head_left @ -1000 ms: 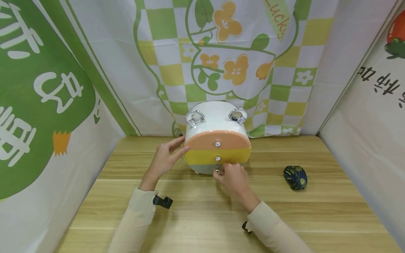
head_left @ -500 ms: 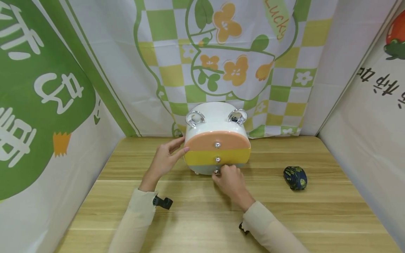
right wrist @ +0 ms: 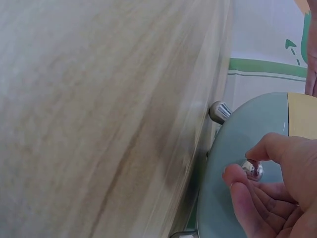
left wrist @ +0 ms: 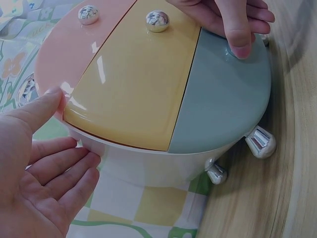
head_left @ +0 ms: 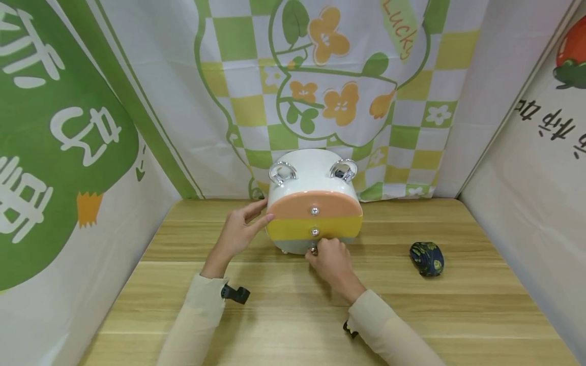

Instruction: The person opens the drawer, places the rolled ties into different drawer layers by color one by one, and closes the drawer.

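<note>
A small drawer box (head_left: 311, 170) with a white shell and chrome ears stands at the table's back. Its front has a salmon top drawer (head_left: 293, 204), a yellow middle drawer (left wrist: 131, 84) and a blue-grey bottom drawer (left wrist: 223, 99), all flush. The left hand (head_left: 238, 229) steadies the box's left side, thumb at the front edge and fingers extended along the shell. With thumb and finger, the right hand (head_left: 334, 262) pinches the chrome knob (right wrist: 253, 169) of the bottom drawer. That knob is covered by the right thumb in the left wrist view.
A dark blue patterned bundle (head_left: 427, 259) lies on the wooden table (head_left: 274, 325), right of the box. A printed cloth (head_left: 256, 101) hangs close behind the box. Short chrome feet (left wrist: 261, 142) hold it off the table.
The right hand has shifted slightly left and down, its fingers settling around the bottom knob. The left hand and the box have kept their places.
</note>
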{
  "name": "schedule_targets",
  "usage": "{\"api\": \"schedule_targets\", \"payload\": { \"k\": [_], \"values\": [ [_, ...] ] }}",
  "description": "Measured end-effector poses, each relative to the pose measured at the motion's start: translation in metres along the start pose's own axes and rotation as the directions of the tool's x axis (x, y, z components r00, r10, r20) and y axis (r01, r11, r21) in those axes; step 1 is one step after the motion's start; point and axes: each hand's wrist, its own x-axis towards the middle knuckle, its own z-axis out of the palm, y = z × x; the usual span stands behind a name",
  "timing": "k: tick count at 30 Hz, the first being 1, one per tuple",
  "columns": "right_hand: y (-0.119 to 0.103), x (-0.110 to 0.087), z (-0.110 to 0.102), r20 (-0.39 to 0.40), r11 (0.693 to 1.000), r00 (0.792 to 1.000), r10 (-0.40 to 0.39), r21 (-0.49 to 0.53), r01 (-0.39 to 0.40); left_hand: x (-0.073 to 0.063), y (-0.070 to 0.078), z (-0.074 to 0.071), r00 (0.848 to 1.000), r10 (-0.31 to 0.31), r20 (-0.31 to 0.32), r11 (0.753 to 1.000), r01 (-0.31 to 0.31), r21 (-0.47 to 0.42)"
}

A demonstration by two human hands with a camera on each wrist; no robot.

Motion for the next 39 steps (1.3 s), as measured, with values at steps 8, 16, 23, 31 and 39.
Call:
{"api": "schedule_targets", "payload": {
  "k": [8, 16, 23, 31, 39],
  "values": [
    [-0.001, -0.001, 0.001, -0.012, 1.000, 1.000, 0.012, -0.012, -0.012, 0.001, -0.002, 0.000, 1.000, 0.010, -0.007, 1.000, -0.010, -0.010],
    [-0.001, -0.005, 0.001, -0.011, 1.000, 1.000, 0.012, -0.022, -0.012, 0.000, -0.002, 0.001, 1.000, 0.002, 0.001, 1.000, -0.002, -0.004],
    [-0.003, -0.010, -0.002, -0.004, 1.000, 1.000, -0.009, -0.017, 0.009, 0.000, -0.002, 0.001, 1.000, 0.011, -0.001, 1.000, -0.011, -0.015],
    [-0.004, -0.018, -0.005, -0.014, 0.998, 0.999, -0.046, -0.051, 0.045, 0.001, -0.003, 0.001, 1.000, 0.024, -0.013, 0.999, -0.024, -0.030],
    [-0.005, -0.029, -0.007, -0.009, 0.998, 0.999, -0.036, -0.061, 0.035, 0.000, -0.003, 0.001, 1.000, 0.026, -0.011, 0.999, -0.026, -0.037]
  ]
}}
